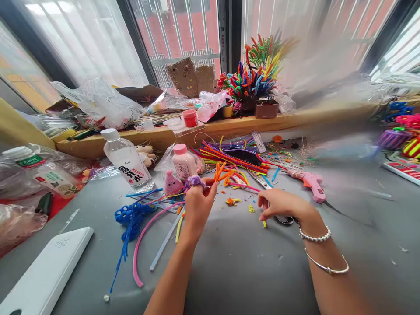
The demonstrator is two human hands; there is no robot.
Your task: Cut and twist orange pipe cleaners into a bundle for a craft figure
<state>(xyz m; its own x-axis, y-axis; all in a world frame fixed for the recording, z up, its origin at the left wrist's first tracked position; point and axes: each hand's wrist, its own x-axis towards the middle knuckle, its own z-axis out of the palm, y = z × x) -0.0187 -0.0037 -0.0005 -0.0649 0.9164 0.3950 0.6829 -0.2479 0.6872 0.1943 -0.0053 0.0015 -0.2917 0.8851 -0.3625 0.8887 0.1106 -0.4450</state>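
My left hand [198, 205] is closed around the base of a small bunch of orange pipe cleaner strips [222, 173] that fan out above the thumb. A fuzzy purple piece [196, 181] shows at its knuckles. My right hand [284, 204] hangs over the scissors, fingers loosely bent, with a gap between thumb and forefinger. The scissors' black handle [285, 220] shows below the palm; their blades [260, 180] point away. A thin pink strip [244, 187] reaches toward the right fingertips; whether they touch it I cannot tell. Yellow and orange scraps [232, 201] lie between the hands.
Left are blue yarn [133, 218], a curved pink pipe cleaner [139, 249], a clear glue stick [167, 240], a water bottle [127, 162], a pink-capped bottle [184, 162] and a white power bank [49, 271]. Pipe cleaners [229, 157] and a pink glue gun [310, 181] lie behind and right.
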